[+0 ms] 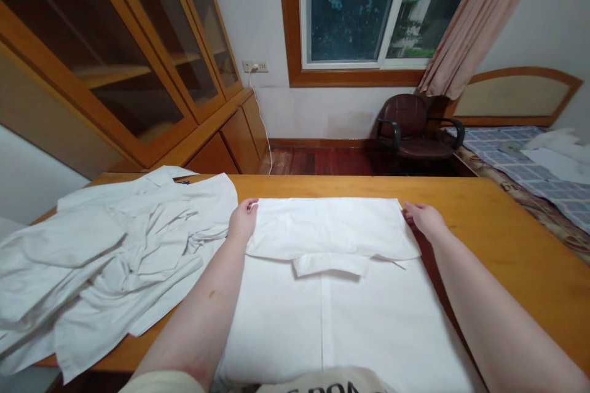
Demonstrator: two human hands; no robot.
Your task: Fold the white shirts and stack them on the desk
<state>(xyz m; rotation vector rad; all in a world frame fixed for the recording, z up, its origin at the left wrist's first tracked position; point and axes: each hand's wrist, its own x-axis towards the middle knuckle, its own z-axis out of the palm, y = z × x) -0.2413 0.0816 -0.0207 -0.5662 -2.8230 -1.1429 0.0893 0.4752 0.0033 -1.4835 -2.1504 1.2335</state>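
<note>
A white shirt (332, 313) lies flat on the wooden table (498, 221) in front of me, its far part folded back toward me so the collar (330, 264) shows under the fold. My left hand (243, 218) pinches the left far corner of the folded part. My right hand (423, 218) holds the right far corner, fingers closed on the cloth. Both forearms run along the shirt's sides.
A crumpled heap of white garments (106, 258) covers the table's left part. Beyond the table stand a dark armchair (415, 129), a bed with checked bedding (530, 166) at right, and a glass-fronted wooden cabinet (138, 61) at left. A window (369, 6) faces me.
</note>
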